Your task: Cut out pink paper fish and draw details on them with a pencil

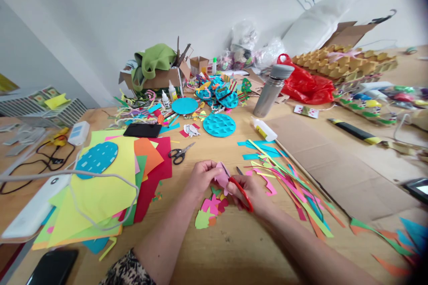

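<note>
My left hand pinches a small piece of light pink paper above the middle of the table. In my right hand is a pair of red-handled scissors, its blades up at the pink paper and partly hidden by it. Just below my hands lies a small pile of cut paper shapes in pink, lime green, orange and dark red. Black-handled scissors rest on the table beyond my left hand. A pen tip shows behind my right hand.
Coloured paper sheets are stacked at left, with a white cable across them. Paper strips and a cardboard sheet lie at right. A glue bottle, a steel flask, blue discs and a black phone stand or lie farther back.
</note>
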The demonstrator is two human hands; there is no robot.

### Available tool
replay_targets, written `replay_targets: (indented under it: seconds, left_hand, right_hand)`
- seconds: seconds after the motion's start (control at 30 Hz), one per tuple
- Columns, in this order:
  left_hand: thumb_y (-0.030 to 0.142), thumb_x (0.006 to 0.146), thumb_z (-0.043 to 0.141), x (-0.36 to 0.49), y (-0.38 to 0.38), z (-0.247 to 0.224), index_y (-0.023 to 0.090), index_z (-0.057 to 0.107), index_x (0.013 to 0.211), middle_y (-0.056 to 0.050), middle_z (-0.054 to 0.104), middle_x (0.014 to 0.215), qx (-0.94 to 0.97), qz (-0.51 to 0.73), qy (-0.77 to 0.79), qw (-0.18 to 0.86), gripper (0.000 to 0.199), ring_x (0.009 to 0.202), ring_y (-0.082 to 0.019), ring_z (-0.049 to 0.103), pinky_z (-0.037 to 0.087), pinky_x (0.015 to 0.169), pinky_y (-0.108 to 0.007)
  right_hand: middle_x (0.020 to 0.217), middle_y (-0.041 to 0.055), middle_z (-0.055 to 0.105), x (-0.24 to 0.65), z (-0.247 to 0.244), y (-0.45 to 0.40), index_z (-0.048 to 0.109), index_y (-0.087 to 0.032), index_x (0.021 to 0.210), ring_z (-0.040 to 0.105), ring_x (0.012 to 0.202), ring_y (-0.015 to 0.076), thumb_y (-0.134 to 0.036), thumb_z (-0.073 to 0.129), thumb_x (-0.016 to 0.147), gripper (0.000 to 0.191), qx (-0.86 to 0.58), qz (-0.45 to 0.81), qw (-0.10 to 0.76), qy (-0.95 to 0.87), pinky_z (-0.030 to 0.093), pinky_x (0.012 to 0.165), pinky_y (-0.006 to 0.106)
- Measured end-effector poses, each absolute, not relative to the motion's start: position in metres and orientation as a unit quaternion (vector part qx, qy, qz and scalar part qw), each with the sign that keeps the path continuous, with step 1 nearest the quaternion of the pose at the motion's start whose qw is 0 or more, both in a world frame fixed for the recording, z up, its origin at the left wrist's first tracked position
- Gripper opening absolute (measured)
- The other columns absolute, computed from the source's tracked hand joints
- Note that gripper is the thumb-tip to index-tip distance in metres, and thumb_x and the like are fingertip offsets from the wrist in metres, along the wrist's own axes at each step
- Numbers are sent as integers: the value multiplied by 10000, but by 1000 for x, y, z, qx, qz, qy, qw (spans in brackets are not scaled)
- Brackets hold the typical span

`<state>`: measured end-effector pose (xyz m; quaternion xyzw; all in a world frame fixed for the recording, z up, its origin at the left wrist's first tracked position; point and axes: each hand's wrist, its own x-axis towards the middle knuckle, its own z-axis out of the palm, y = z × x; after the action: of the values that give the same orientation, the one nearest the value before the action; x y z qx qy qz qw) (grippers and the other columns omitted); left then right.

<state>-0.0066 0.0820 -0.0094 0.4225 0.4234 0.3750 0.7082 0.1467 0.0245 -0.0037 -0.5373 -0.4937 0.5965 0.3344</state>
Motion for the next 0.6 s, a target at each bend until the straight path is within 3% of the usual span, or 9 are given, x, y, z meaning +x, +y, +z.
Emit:
replay_targets:
  seconds: [0.6]
  left_hand:
    - [335, 577, 768, -6, 82, -6, 134, 649, 666, -94, 698, 707, 415, 373, 425, 713, 250, 685, -203, 669, 493, 607, -264]
  right_hand:
    - [462, -42, 516, 147, -6, 24, 533, -202, 649, 428, 363, 93, -648, 656, 726, 469, -543, 585, 330, -503, 280, 386, 224]
